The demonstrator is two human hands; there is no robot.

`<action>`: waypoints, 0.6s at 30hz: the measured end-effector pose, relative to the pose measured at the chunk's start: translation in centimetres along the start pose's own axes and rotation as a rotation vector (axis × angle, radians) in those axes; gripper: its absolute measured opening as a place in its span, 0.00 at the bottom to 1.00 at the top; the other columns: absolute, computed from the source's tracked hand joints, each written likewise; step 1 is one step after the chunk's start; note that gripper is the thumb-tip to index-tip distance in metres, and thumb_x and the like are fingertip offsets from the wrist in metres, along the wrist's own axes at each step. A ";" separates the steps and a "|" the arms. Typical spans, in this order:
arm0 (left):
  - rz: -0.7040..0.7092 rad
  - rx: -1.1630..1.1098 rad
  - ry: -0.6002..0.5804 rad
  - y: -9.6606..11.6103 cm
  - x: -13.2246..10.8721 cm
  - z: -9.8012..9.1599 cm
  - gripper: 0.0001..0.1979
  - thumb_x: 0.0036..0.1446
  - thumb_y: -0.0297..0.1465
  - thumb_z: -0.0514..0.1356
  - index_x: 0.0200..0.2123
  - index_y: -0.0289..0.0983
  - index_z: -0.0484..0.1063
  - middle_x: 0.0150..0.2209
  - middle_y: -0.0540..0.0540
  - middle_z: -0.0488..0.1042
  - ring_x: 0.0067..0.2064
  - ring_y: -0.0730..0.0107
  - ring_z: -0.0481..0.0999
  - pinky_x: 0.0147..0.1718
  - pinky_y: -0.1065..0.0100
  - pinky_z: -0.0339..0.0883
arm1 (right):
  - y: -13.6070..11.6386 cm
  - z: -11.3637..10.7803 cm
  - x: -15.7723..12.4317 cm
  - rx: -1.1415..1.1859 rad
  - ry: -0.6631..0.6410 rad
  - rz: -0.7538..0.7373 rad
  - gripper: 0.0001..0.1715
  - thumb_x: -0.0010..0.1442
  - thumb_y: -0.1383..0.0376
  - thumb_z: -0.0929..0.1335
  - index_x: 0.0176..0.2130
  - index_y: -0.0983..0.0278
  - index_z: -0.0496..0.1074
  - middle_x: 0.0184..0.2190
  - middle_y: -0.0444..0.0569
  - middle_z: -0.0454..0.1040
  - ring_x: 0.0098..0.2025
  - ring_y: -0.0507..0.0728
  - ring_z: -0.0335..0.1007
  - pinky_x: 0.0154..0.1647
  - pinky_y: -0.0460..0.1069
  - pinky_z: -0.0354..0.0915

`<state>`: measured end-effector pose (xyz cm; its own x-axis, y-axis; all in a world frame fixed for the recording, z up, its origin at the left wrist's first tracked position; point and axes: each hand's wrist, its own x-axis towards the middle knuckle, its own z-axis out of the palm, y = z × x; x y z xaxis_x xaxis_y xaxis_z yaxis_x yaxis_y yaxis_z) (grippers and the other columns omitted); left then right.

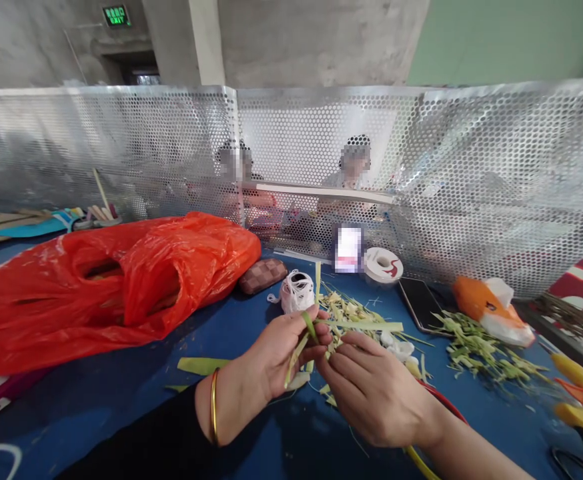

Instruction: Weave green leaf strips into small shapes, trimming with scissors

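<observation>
My left hand (271, 350), with a gold bangle at the wrist, pinches several pale green leaf strips (379, 327) that cross one another. One strip loops over the index finger, one stands upright, and another points out to the right. Just to the right, my right hand (374, 390) is closed, its fingertips close to the left fingers; what sits in its pinch is hidden. Behind the left fingers is a ball of white string (297, 291). Leaf scraps (351, 310) lie beyond both hands, and a wider green leaf piece (199, 366) rests by the left wrist.
A large red plastic bag (206, 267) fills the left side, next to a checkered pouch (263, 275). Farther right are a ribbon spool (382, 265), a dark phone (424, 303), a tissue pack (491, 310) and a yellow glue gun (579, 393). A perforated metal screen (171, 147) stands behind, people beyond it.
</observation>
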<state>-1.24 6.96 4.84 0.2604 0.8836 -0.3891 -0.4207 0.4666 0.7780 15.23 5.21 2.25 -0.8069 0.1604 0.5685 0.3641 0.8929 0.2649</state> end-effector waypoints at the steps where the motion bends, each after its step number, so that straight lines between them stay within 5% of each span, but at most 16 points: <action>1: -0.011 -0.020 -0.008 0.0 -0.2 0.1 0.11 0.58 0.33 0.59 0.25 0.32 0.70 0.22 0.49 0.70 0.23 0.79 0.70 0.25 0.77 0.65 | -0.2 0.0 0.0 0.026 0.005 0.019 0.13 0.62 0.73 0.60 0.41 0.69 0.72 0.25 0.49 0.73 0.29 0.56 0.69 0.42 0.56 0.67; 7: 0.033 -0.083 0.034 -1.7 -0.8 0.8 0.08 0.55 0.33 0.61 0.29 0.33 0.72 0.22 0.50 0.71 0.22 0.77 0.69 0.22 0.76 0.61 | -2.1 0.6 0.2 -0.048 0.115 0.165 0.14 0.64 0.71 0.62 0.49 0.71 0.69 0.34 0.53 0.77 0.36 0.57 0.72 0.48 0.56 0.62; 14: 0.120 0.001 -0.020 -2.9 -0.8 1.0 0.17 0.40 0.38 0.71 0.29 0.31 0.75 0.26 0.48 0.74 0.25 0.78 0.68 0.24 0.77 0.60 | -2.6 0.5 0.8 -0.046 0.207 0.221 0.13 0.63 0.73 0.60 0.40 0.67 0.73 0.30 0.49 0.77 0.33 0.56 0.72 0.47 0.56 0.60; 18: 0.142 0.111 -0.068 -2.5 -0.9 0.8 0.16 0.44 0.39 0.70 0.29 0.31 0.76 0.27 0.48 0.73 0.26 0.78 0.69 0.28 0.75 0.64 | -1.5 -1.2 1.3 0.206 0.291 0.552 0.07 0.60 0.71 0.65 0.33 0.61 0.71 0.28 0.45 0.76 0.31 0.54 0.71 0.45 0.54 0.61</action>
<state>0.32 4.91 3.65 0.2647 0.9339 -0.2405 -0.3599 0.3270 0.8738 14.23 3.56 3.55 -0.3580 0.5233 0.7733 0.5689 0.7790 -0.2638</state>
